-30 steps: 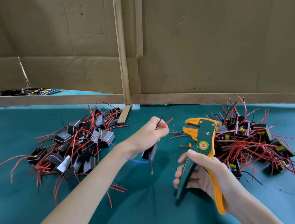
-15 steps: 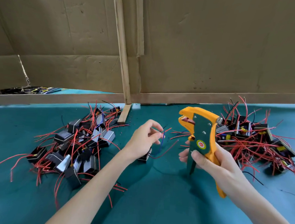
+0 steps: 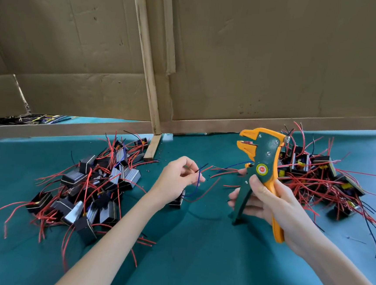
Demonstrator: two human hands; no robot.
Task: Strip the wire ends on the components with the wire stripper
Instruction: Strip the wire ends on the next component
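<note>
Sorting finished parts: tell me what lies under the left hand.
Under the left hand shows a small black box-shaped component, whose thin blue wire the hand pinches. The hand covers its upper part.

We see soft, even, fairly bright light with no glare. Faint shadows fall on the teal cloth tabletop [image 3: 194, 268] toward 6 o'clock. Wide-angle distortion bows the brown cardboard wall [image 3: 258, 57] at 9 and 3 o'clock. The thin red wires [image 3: 315, 183] look slightly soft at 3 o'clock.

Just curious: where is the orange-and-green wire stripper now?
Head view, right of centre: the right hand grips the orange-and-green wire stripper, just left of the right pile of red-wired components.
</note>
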